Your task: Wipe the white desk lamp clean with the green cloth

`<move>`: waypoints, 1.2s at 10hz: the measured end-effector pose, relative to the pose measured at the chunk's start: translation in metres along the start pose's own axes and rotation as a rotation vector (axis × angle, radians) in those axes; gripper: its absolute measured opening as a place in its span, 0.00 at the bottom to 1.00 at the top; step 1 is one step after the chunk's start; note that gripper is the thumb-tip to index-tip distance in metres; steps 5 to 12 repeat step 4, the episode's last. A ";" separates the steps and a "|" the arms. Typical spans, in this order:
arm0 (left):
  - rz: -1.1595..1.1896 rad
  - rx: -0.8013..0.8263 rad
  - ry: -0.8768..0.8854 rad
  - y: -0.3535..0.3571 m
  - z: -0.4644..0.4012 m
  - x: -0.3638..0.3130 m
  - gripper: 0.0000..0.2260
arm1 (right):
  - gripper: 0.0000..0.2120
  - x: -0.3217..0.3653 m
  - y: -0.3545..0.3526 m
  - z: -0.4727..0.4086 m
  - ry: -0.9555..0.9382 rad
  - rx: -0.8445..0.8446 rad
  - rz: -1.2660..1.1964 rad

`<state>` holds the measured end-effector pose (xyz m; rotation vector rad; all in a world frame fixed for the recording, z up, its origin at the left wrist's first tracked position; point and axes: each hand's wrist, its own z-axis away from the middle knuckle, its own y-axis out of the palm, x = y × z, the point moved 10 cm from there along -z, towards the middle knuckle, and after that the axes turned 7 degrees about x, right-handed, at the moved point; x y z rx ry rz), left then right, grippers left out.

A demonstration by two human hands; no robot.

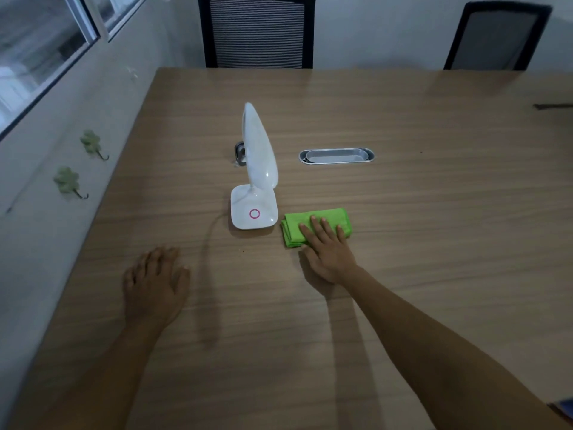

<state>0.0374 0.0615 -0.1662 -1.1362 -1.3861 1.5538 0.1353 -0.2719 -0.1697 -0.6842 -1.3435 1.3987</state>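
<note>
Wood-grain laminate covers the surface, tan with fine horizontal streaks; on it stands the white desk lamp, glossy plastic, with a rounded square base bearing a pink ring and a long leaf-shaped head rising upright from a thin neck; a pale cord curves away from the base toward the near left, faint against the grain. Just right of the base, not quite touching it, lies the green cloth, soft microfibre folded into a thick rectangle. The right hand lies flat with 4 fingers spread over the cloth's near half, thumb on the wood, not closed around anything. The left hand rests palm down and empty on the surface, fingers loose, slightly blurred, well apart from the lamp. Behind the lamp head a small grey metallic object is mostly hidden; I cannot tell what it is. An oval metal cable slot is sunk into the surface further right. 2 mesh-backed chairs stand beyond the far edge, their tops cut off.
</note>
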 end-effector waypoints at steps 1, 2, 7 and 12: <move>-0.004 0.021 -0.002 0.001 0.000 -0.001 0.29 | 0.41 -0.002 0.001 -0.002 0.043 0.012 -0.031; 0.001 0.027 0.011 0.005 0.000 -0.007 0.29 | 0.41 -0.006 0.000 0.000 0.065 0.030 -0.036; 0.005 0.097 -0.015 0.007 -0.001 -0.003 0.30 | 0.41 0.010 -0.026 0.012 0.014 -0.088 -0.049; 0.005 0.097 -0.015 0.007 -0.001 -0.003 0.30 | 0.41 0.010 -0.026 0.012 0.014 -0.088 -0.049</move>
